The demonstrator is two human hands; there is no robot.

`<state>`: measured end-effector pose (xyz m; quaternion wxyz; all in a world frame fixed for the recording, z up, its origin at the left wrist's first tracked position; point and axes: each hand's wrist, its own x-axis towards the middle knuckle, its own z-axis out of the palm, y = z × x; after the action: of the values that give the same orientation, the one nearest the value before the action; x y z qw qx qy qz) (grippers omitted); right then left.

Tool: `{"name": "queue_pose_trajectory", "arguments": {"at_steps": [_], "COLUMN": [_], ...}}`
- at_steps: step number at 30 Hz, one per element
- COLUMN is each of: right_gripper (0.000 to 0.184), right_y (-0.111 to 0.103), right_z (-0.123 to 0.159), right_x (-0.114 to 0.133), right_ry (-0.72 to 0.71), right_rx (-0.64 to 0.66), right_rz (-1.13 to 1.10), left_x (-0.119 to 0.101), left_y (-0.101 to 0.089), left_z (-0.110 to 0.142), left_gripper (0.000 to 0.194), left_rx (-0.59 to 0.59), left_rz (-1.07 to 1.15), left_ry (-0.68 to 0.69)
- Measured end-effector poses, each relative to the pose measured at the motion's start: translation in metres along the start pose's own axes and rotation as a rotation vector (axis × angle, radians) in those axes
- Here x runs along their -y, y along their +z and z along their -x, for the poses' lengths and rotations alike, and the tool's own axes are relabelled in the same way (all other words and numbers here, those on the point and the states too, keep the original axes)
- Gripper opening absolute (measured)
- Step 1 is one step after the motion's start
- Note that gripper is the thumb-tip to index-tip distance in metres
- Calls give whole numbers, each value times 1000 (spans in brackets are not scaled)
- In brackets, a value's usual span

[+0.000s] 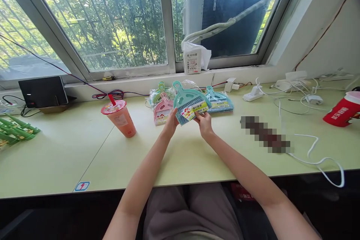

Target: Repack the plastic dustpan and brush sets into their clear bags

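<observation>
Between both hands, above the table, I hold a teal mini dustpan and brush set (187, 99) with a yellow printed label. My left hand (171, 123) grips its lower left edge, and my right hand (204, 123) pinches the lower right by the label. Behind it on the table lie more sets of the kind in clear wrap: a pink dustpan set (163, 108) and a green one (161, 92) at the left, a stack of blue-teal sets (221, 101) at the right. The held set hides parts of them.
A cup with a red straw (120, 120) stands left of my hands. Farther left are a tablet (43, 93) and green plastic pieces (17, 133). To the right are a blurred object (266, 135), a white cable (326, 161), a power strip (253, 93) and a red cup (343, 110).
</observation>
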<state>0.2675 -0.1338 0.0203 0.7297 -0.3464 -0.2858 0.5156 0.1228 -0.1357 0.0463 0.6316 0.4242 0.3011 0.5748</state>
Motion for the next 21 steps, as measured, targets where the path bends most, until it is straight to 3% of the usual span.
{"name": "queue_pose_trajectory", "arguments": {"at_steps": [5, 9, 15, 21], "right_gripper": [34, 28, 11, 23], "right_y": [2, 3, -1, -12], "right_z": [4, 4, -8, -17], "right_x": [0, 2, 13, 16], "right_ry": [-10, 17, 256, 299], "right_rx": [51, 67, 28, -86], "right_rz": [43, 30, -20, 17], "left_x": [3, 15, 25, 31], "left_y": [-4, -8, -9, 3], "left_z": [-2, -7, -12, -5], "left_gripper": [83, 73, 68, 64], "left_rx": [-93, -139, -107, -56], "left_rz": [-147, -146, -201, -319], "left_ry": [103, 213, 320, 387]}}
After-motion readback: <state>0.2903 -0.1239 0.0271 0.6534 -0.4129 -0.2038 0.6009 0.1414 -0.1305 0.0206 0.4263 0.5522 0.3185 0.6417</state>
